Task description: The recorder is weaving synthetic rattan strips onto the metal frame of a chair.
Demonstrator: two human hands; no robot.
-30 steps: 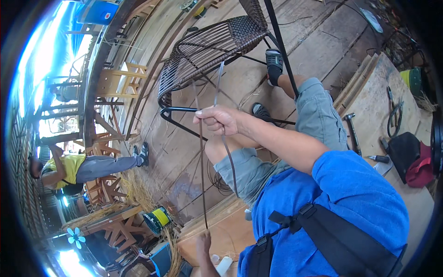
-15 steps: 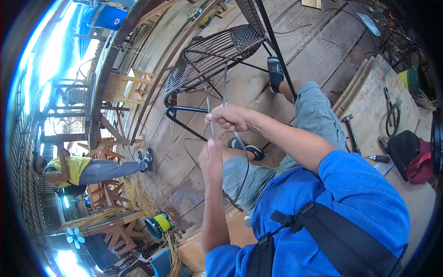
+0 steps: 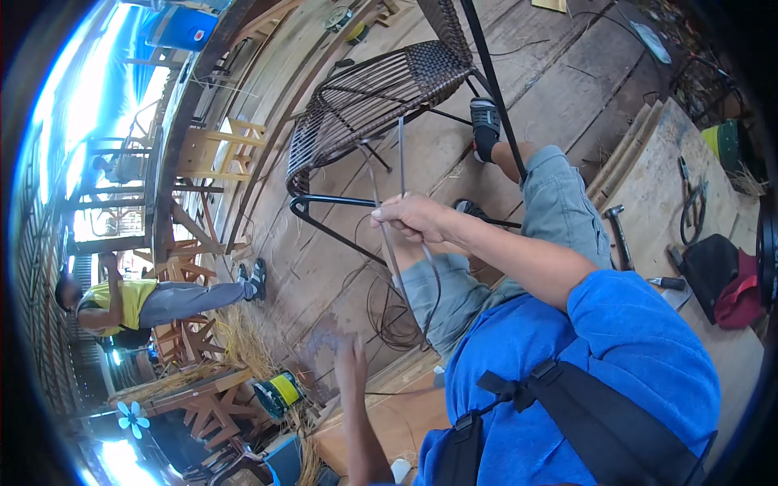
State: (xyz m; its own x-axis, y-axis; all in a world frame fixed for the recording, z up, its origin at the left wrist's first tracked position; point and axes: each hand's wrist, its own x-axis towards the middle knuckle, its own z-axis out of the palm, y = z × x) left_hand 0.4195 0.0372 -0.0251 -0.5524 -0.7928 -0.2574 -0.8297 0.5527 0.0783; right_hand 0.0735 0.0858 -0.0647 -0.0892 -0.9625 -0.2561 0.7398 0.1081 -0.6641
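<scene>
The right hand (image 3: 413, 219) is closed around a brown strand (image 3: 402, 158), in front of the knees. The left hand (image 3: 350, 360) is below that grip and apart from it, blurred; whether it holds anything cannot be told. Above the grip stands the chair (image 3: 442, 69), dark and woven on a black metal frame, part of its seat in open rows. Two lengths of strand run from the seat to the grip, and slack curves beneath it. The step in hand appears to be drawing strand through the seat; the next move calls for taking up that slack evenly, without a twist.

The floor (image 3: 559, 89) is worn boards, with a loose dark coil (image 3: 387, 320) lying below the grip. Well to its right, a pale board (image 3: 648, 186) bears a hammer (image 3: 621, 239) and pliers (image 3: 687, 190). Far to its left, a person (image 3: 121, 300) in yellow stands near straw (image 3: 243, 332), bright daylight beyond.
</scene>
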